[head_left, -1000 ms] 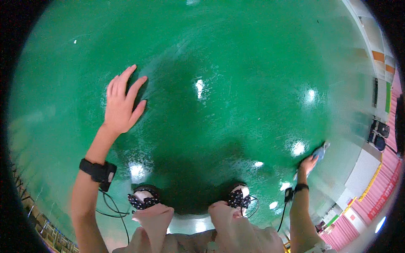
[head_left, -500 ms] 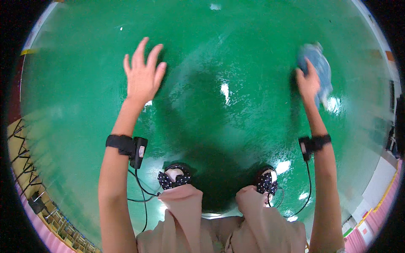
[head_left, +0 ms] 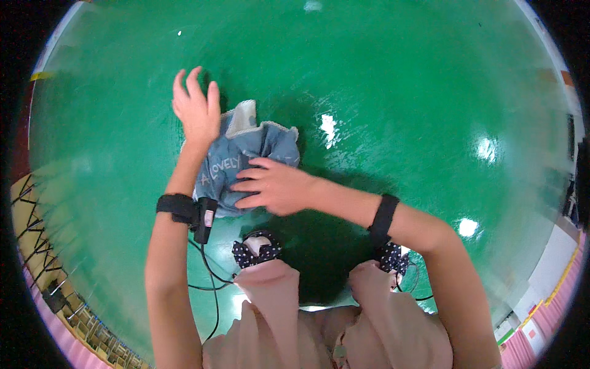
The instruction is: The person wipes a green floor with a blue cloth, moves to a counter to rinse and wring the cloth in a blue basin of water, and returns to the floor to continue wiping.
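A crumpled blue cloth (head_left: 268, 141) with a pale edge and white lettering lies over the green floor between my hands. On top of it rests my right hand (head_left: 276, 186), its fingers spread and pressing down near the lettering. The cloth's left side passes behind my left forearm. My left hand (head_left: 198, 109) is above the cloth's upper left corner, fingers stretched and slightly curled, holding nothing. Whether the left fingertips touch the floor I cannot tell.
The glossy green floor (head_left: 393, 92) shows bright reflections. My two shoes (head_left: 258, 247) with dotted bows stand below the cloth. Black wrist straps (head_left: 175, 206) trail cables. Folded chairs or racks (head_left: 37, 234) line the left rim, and pink curtains (head_left: 556, 320) hang at the lower right.
My right hand has swept the cloth from the far right across to the left, beside my left arm. My left hand has shifted slightly left.
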Demonstrator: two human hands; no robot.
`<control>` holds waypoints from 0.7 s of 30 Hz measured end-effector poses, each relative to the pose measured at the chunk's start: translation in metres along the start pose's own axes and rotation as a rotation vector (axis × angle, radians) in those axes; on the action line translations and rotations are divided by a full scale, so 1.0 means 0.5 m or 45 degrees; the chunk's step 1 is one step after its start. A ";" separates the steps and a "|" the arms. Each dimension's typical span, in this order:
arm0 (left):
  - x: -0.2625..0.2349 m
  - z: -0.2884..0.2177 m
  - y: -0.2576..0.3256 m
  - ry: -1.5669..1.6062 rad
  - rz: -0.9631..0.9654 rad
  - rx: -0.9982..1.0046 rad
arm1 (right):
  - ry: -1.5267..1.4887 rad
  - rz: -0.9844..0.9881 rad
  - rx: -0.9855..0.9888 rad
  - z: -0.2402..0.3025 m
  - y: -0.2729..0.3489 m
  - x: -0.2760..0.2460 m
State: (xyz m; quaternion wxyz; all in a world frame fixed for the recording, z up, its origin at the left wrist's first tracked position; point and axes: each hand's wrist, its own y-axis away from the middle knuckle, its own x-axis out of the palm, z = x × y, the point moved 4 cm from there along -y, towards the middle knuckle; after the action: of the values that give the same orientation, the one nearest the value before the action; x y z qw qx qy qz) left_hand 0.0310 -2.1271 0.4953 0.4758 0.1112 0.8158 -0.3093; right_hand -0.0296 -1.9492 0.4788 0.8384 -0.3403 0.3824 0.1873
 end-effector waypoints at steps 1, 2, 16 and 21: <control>0.006 -0.011 0.007 0.042 0.042 0.014 | 0.004 0.020 0.006 -0.012 0.009 -0.007; 0.009 -0.025 0.021 0.084 0.084 0.024 | 0.022 0.015 -0.008 -0.023 0.015 -0.015; -0.083 0.068 0.097 -0.411 0.398 0.276 | 0.272 -0.175 0.920 -0.125 0.120 -0.203; -0.061 -0.027 0.072 -0.091 0.778 0.611 | 0.379 -0.246 0.998 -0.105 0.130 -0.201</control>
State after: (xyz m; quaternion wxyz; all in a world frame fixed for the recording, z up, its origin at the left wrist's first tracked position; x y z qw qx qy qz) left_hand 0.0546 -2.0870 0.5115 0.5345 0.4464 0.6325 -0.3391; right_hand -0.1579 -1.9466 0.5035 0.8537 -0.0537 0.5077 -0.1027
